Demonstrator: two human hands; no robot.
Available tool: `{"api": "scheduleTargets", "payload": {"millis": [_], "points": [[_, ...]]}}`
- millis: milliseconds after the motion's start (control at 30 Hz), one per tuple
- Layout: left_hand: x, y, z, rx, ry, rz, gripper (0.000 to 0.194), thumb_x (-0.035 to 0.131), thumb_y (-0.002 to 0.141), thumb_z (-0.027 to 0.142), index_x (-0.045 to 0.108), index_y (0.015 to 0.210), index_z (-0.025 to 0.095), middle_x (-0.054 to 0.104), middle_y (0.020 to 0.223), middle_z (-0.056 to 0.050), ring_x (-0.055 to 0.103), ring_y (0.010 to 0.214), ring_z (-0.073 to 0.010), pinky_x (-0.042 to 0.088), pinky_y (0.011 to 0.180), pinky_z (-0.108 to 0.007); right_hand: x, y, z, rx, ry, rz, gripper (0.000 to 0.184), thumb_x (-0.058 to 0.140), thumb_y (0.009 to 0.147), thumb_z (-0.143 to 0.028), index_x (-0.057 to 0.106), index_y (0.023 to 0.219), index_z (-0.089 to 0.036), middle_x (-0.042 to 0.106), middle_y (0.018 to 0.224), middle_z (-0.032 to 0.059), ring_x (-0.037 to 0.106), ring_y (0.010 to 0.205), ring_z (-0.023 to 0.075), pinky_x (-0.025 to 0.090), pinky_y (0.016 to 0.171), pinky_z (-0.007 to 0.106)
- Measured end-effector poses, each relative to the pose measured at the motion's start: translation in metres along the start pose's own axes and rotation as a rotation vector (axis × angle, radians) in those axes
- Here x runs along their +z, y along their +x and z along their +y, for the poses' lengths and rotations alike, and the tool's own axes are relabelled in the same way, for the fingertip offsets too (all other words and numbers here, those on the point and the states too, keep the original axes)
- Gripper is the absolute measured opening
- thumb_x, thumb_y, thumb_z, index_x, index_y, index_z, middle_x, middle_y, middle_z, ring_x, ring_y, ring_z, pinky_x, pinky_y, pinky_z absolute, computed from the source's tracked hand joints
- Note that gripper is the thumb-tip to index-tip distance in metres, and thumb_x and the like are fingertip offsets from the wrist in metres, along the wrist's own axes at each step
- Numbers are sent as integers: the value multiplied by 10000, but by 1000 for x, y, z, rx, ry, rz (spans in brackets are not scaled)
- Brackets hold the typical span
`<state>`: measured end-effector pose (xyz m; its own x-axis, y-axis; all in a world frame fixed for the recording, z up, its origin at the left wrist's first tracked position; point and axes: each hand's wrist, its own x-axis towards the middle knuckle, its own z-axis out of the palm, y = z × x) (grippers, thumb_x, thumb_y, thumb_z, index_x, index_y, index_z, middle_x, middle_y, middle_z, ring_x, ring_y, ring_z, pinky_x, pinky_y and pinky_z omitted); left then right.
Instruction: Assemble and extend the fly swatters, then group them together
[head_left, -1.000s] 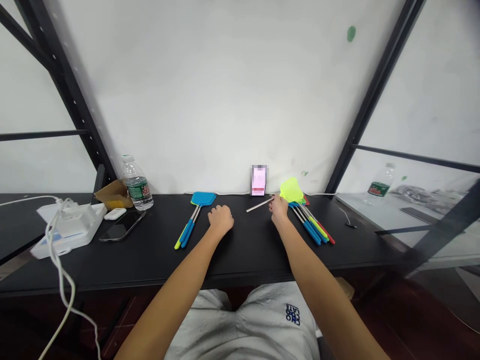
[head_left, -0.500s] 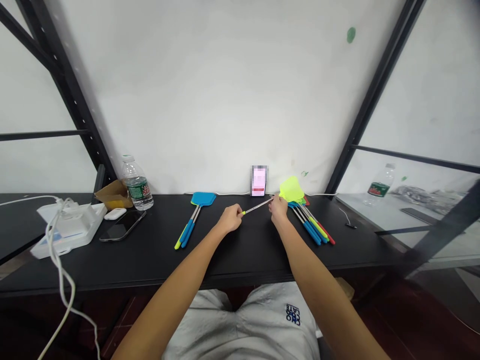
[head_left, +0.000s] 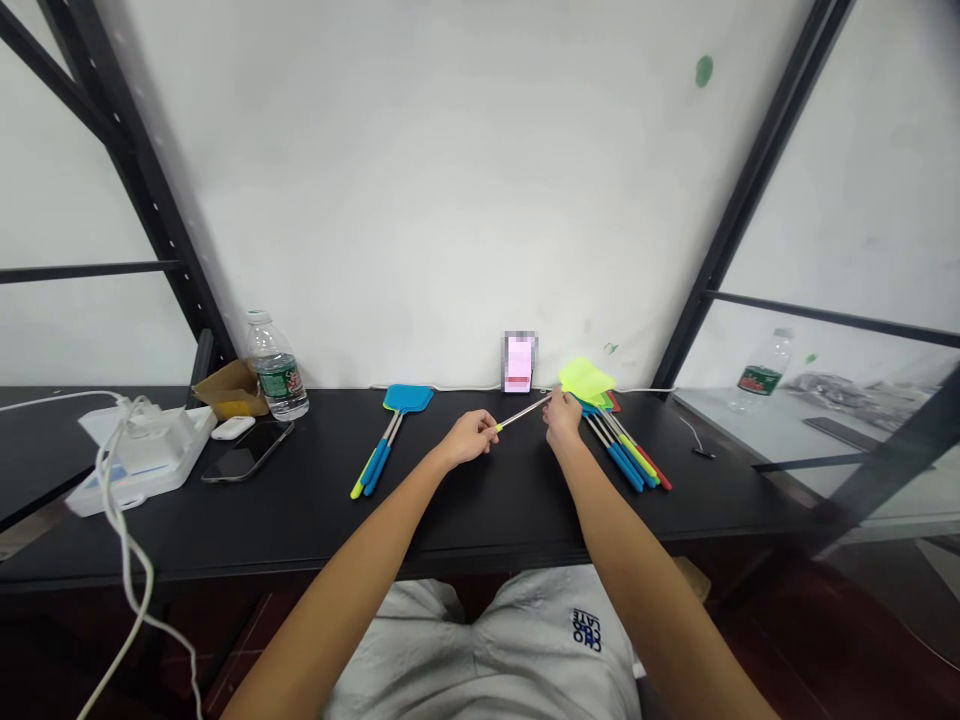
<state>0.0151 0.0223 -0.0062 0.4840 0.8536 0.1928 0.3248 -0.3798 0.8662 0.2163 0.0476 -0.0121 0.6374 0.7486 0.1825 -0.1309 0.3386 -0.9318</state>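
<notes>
A yellow-green fly swatter [head_left: 587, 379] with a thin metal shaft is held between my two hands above the black table. My left hand [head_left: 471, 438] is closed around its handle end, most of which the fingers hide. Close to the swatter's head, my right hand [head_left: 561, 414] pinches the shaft. Beneath that head and to the right lies a fanned group of fly swatters [head_left: 624, 462] with blue, yellow-green and red handles. Left of my left hand, a smaller stack of swatters [head_left: 407, 398] rests with a blue head on top and blue and yellow-green handles.
A phone [head_left: 519, 362] stands upright against the wall. On the left are a water bottle [head_left: 279, 375], an open cardboard box [head_left: 231, 390], a white case [head_left: 232, 428], a dark phone [head_left: 247, 452] and a white power strip [head_left: 150, 455] with cables. Black metal posts flank the table [head_left: 480, 520].
My left hand has shifted slightly right, closer to my right hand. The held swatter's head has turned and looks flatter, tilted more to the right.
</notes>
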Motion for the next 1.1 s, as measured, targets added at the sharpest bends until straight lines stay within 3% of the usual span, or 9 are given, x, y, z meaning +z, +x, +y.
{"api": "scheduleTargets", "payload": {"millis": [67,200,367,767,967,1100], "points": [[1,1,-1,-8,23,23,78,532,831,232,538,828,154,646,733,-17,529,501,-72,406,505,-199,3,-4,-4,5,35,4,327,574,845,-430,410,656,-219,356,470,-83,308,380,70,206,341,201],[6,2,-3,-30,65,111,108,539,829,255,556,786,157,645,702,-19,548,549,-87,414,548,-210,10,-18,-13,-25,66,-160,315,631,793,-402,445,639,-201,398,486,-75,331,386,58,217,353,194],[9,1,1,-19,76,175,292,526,833,423,617,749,159,610,645,-7,526,574,-106,400,558,-222,16,-32,-21,-55,15,-308,296,665,752,-404,544,626,-164,476,483,-37,365,383,57,235,360,202],[12,-3,8,-14,10,122,360,499,825,468,626,708,152,546,598,3,459,521,-86,352,502,-209,15,-28,-25,40,213,-207,442,606,789,-593,592,721,-156,405,480,-54,321,365,53,190,321,201],[14,-3,5,25,47,121,330,461,843,429,596,702,163,510,577,25,439,514,-86,335,516,-212,14,-30,-26,-87,163,-197,415,619,803,-538,581,657,-151,381,461,-51,291,379,56,206,337,215],[16,-2,3,54,115,171,314,443,847,384,589,678,164,506,570,25,444,534,-96,328,534,-217,16,-32,-21,-81,87,-169,403,592,824,-515,559,626,-165,375,452,-47,299,394,69,240,359,227]]}}
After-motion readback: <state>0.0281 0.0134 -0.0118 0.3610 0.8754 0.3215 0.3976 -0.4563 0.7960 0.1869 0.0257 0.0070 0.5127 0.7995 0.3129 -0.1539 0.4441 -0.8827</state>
